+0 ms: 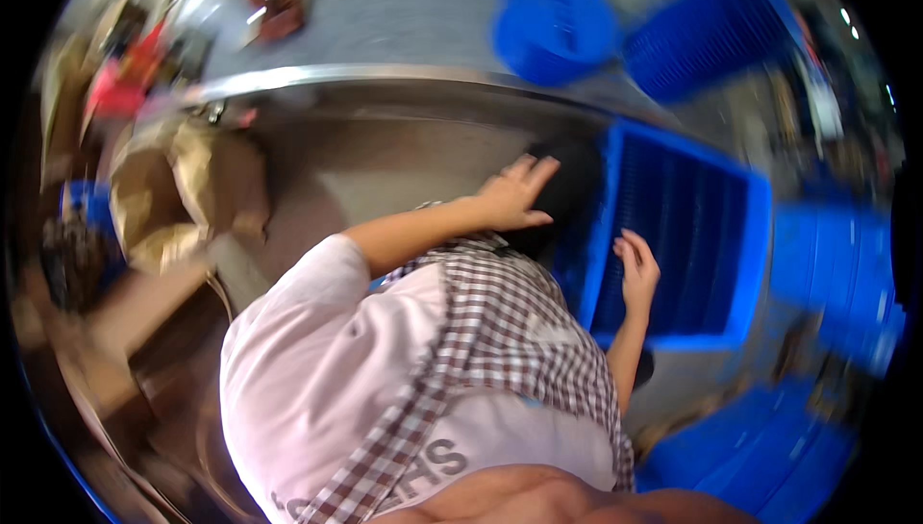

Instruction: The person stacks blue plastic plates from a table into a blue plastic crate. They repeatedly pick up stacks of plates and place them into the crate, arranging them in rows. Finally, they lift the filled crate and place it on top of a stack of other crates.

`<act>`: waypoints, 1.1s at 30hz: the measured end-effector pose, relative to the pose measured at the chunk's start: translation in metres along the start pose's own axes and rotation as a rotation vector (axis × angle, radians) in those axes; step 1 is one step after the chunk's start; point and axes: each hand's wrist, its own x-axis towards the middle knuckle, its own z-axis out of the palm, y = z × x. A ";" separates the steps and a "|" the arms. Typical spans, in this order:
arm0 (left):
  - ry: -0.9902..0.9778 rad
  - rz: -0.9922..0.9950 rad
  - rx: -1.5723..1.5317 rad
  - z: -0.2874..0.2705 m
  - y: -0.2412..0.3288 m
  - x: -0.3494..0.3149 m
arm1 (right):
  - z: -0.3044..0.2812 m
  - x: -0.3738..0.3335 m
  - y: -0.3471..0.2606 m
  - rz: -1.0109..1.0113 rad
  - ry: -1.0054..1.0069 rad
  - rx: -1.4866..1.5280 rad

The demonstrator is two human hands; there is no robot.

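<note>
My left hand reaches across my front with its fingers spread, and nothing shows in it. It hovers by a dark surface, perhaps my trouser leg; whether they touch I cannot tell. To the right stands a large blue plastic crate with ribbed dark inside walls. My right hand is over the crate's near left part, its fingers loosely bent and parted, with nothing visible in them. A brown-and-white checked apron covers my front over a pale pink shirt.
Ahead runs a grey metal-edged worktable, bearing a round blue tub and a ribbed blue basket. A brown paper sack and cardboard stand at left. Blue boxes stack at right, more at lower right.
</note>
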 end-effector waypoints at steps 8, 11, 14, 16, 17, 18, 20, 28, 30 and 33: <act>-0.093 -0.019 -0.005 0.030 -0.021 0.036 | -0.074 -0.044 0.117 0.115 0.583 -0.178; -0.091 0.073 0.072 0.033 -0.026 0.040 | -0.083 -0.071 0.144 0.166 0.763 -0.169; -0.160 0.031 0.101 0.031 -0.012 0.045 | -0.096 -0.087 0.147 0.276 0.876 -0.124; -0.167 0.062 0.135 0.034 -0.002 0.048 | -0.106 -0.093 0.147 0.326 0.926 -0.141; -0.168 0.074 0.148 0.036 0.005 0.049 | -0.111 -0.096 0.147 0.328 0.948 -0.156; -0.166 0.064 0.159 0.039 0.012 0.048 | -0.116 -0.098 0.148 0.329 0.968 -0.171; -0.113 0.108 0.147 0.041 0.014 0.051 | -0.117 -0.096 0.150 0.339 0.989 -0.174; -0.098 0.302 -0.132 0.052 0.072 0.079 | -0.114 -0.091 0.152 0.333 0.978 -0.116; -0.182 0.155 -0.376 0.080 0.074 0.090 | -0.111 -0.087 0.151 0.327 0.964 -0.173; -0.361 -0.037 -0.588 0.120 0.042 0.113 | -0.107 -0.080 0.147 0.313 0.926 -0.194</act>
